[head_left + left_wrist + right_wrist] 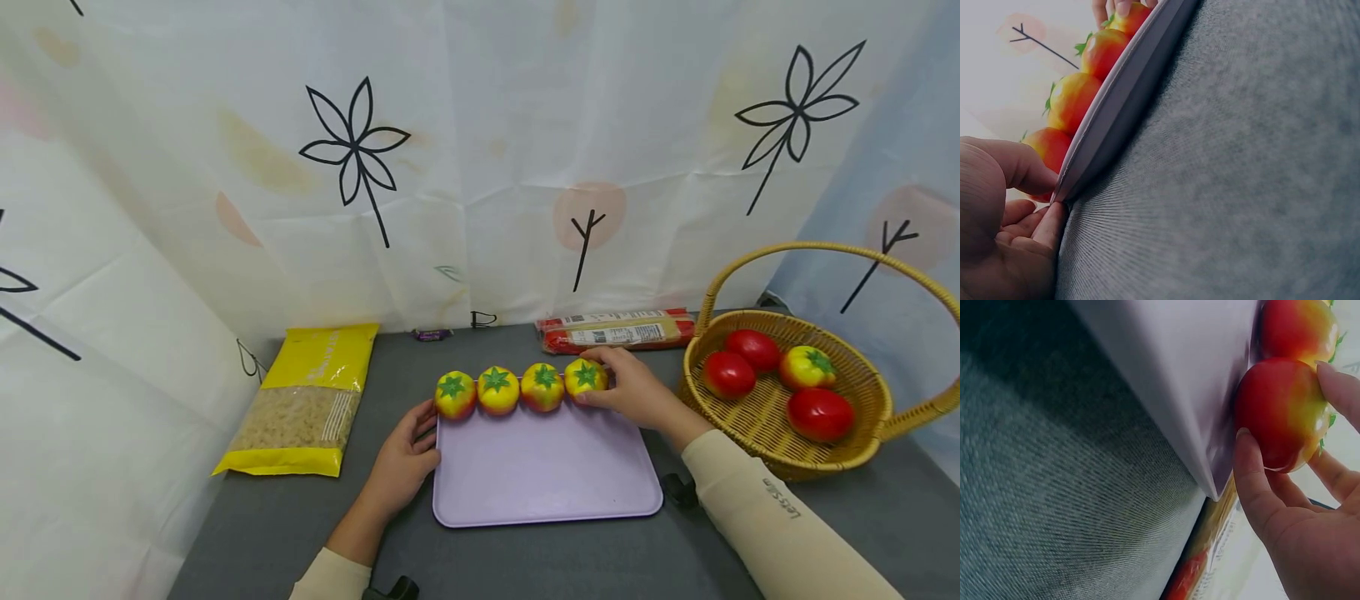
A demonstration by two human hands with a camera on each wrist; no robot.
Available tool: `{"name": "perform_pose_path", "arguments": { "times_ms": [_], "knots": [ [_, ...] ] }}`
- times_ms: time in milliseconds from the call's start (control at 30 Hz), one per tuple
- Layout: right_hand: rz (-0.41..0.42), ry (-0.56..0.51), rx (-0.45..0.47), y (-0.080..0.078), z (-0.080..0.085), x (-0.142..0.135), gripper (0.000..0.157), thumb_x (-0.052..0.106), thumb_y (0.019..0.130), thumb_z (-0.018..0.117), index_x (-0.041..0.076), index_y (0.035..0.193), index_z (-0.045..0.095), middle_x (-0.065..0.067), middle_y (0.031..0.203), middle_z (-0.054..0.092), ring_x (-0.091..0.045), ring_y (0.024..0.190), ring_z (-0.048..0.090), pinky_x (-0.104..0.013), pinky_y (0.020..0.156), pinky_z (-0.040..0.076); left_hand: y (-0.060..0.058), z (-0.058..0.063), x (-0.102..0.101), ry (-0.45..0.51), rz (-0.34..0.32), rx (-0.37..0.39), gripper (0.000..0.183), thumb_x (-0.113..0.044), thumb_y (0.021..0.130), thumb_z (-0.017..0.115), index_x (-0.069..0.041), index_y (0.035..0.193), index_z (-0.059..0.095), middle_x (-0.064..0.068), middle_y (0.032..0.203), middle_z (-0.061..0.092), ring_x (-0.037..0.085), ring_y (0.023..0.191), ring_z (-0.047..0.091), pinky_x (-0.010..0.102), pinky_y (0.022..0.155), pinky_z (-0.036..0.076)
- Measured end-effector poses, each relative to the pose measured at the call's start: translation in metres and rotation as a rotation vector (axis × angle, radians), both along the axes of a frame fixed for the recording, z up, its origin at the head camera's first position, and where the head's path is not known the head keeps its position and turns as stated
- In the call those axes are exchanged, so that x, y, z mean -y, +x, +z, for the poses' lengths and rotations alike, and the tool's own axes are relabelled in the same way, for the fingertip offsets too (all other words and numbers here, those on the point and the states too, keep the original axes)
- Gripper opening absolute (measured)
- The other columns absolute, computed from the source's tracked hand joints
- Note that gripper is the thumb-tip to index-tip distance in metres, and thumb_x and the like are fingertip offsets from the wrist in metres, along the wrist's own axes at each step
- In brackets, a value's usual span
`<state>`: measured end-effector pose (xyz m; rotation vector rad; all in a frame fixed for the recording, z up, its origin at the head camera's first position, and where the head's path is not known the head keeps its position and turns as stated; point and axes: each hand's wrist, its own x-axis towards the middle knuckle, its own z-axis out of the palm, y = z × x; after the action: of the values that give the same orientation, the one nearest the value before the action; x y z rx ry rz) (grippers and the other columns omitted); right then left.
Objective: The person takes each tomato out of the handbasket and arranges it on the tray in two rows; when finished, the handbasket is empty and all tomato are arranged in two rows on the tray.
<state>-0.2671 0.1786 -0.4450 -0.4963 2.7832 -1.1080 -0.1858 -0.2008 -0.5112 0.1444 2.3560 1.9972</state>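
A row of several red-and-yellow tomatoes with green leafy tops, among them the second tomato [498,391], lies along the far edge of a pale purple tray [547,475]. My right hand [637,392] grips the tomato at the row's right end [1282,415], fingertips and thumb spread around its sides. That tomato sits at the tray's far right corner, against its neighbour. At the tray's left edge is my left hand [405,458]; thumb and fingertips touch the rim [1094,115], close to the leftmost tomato [455,395].
On the right stands a wicker basket [757,446] with a tall handle and several tomatoes inside. A yellow bag of pasta [300,408] lies on the left. Red-ended noodle packs [615,332] and a small purple wrapper [432,335] lie by the back curtain [480,167].
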Motion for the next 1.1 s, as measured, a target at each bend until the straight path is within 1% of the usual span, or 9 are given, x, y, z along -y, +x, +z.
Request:
{"name": "perform_pose_path", "arguments": {
  "times_ms": [433, 567, 667, 900, 1100],
  "knots": [
    [0.004, -0.018, 0.038, 0.0, 0.001, 0.001, 0.069, 0.027, 0.096, 0.086, 0.0, 0.152, 0.056, -0.029, 0.15, 0.05, -0.046, 0.13, 0.054, -0.067, 0.114, 0.043, 0.001, 0.002, -0.001, -0.007, 0.003, 0.001, 0.079, 0.014, 0.09, 0.062, 0.007, 0.164, 0.036, 0.026, 0.164, 0.043, 0.041, 0.151, 0.043, 0.053, 0.12, 0.039],
    [0.009, -0.029, 0.049, 0.001, 0.002, 0.001, 0.072, 0.031, 0.097, 0.085, 0.0, 0.154, 0.054, -0.029, 0.152, 0.049, -0.047, 0.132, 0.053, -0.068, 0.114, 0.043, 0.001, 0.001, -0.001, -0.01, 0.003, 0.0, 0.079, 0.014, 0.09, 0.061, 0.007, 0.164, 0.036, 0.026, 0.164, 0.043, 0.041, 0.151, 0.044, 0.053, 0.119, 0.039],
    [0.008, -0.045, 0.058, 0.002, 0.004, -0.001, 0.071, 0.035, 0.1, 0.081, 0.001, 0.156, 0.052, -0.029, 0.153, 0.049, -0.048, 0.132, 0.053, -0.069, 0.112, 0.044, 0.001, 0.001, -0.001, -0.011, 0.002, 0.0, 0.079, 0.013, 0.09, 0.062, 0.006, 0.164, 0.036, 0.026, 0.164, 0.043, 0.041, 0.151, 0.044, 0.052, 0.119, 0.04],
    [-0.016, -0.091, 0.06, 0.005, 0.017, -0.01, 0.072, 0.042, 0.105, 0.072, 0.002, 0.16, 0.048, -0.029, 0.154, 0.05, -0.051, 0.135, 0.054, -0.068, 0.106, 0.051, 0.001, 0.001, -0.002, -0.006, 0.007, 0.009, 0.079, 0.013, 0.09, 0.062, 0.006, 0.164, 0.036, 0.026, 0.164, 0.043, 0.041, 0.15, 0.045, 0.052, 0.118, 0.04],
    [-0.037, -0.136, 0.023, 0.015, 0.034, -0.017, 0.068, 0.041, 0.108, 0.067, 0.003, 0.161, 0.046, -0.029, 0.153, 0.052, -0.05, 0.135, 0.055, -0.065, 0.104, 0.054, 0.002, 0.002, -0.001, -0.005, 0.008, 0.009, 0.079, 0.014, 0.09, 0.062, 0.006, 0.164, 0.036, 0.026, 0.165, 0.042, 0.041, 0.15, 0.045, 0.052, 0.118, 0.04]
  ]
}}
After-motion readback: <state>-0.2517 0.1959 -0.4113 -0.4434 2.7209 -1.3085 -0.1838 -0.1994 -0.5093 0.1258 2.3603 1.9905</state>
